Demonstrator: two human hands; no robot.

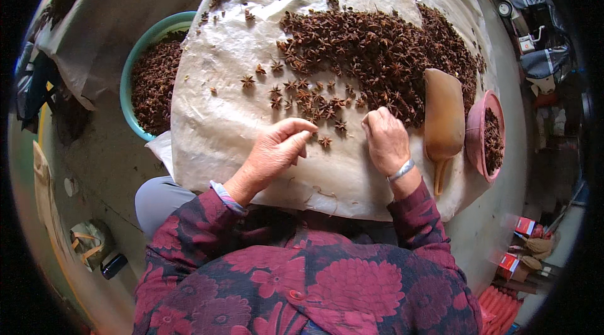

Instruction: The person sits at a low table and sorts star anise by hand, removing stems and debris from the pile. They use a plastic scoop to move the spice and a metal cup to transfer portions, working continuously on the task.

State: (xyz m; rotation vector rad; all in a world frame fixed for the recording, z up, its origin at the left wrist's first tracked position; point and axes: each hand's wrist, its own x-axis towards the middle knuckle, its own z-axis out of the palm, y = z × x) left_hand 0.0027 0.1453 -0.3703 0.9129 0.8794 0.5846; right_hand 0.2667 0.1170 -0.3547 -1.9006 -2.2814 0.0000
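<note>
A large heap of dark brown star anise [365, 39] lies on a pale cloth-covered table [214, 108]. Several loose pods [321, 105] are scattered between the heap and my hands. My left hand [277, 146] hovers beside these pods, its fingers curled and the thumb close to the index finger. Whatever it may hold is hidden. At the near edge of the heap, my right hand [385, 140] has its fingers pressed together, and I cannot make out anything between them. A silver bracelet [401, 170] circles the right wrist. Just right of that hand rests a tan plastic scoop [444, 115], handle toward me.
A green basin [129, 83] full of brown pods stands left of the table. To the right is a pink bowl [476, 134] with more of them. A bag [89, 244] lies on the floor at left. Stacked goods [525, 253] and a dark vehicle-like object [535, 33] fill the right side.
</note>
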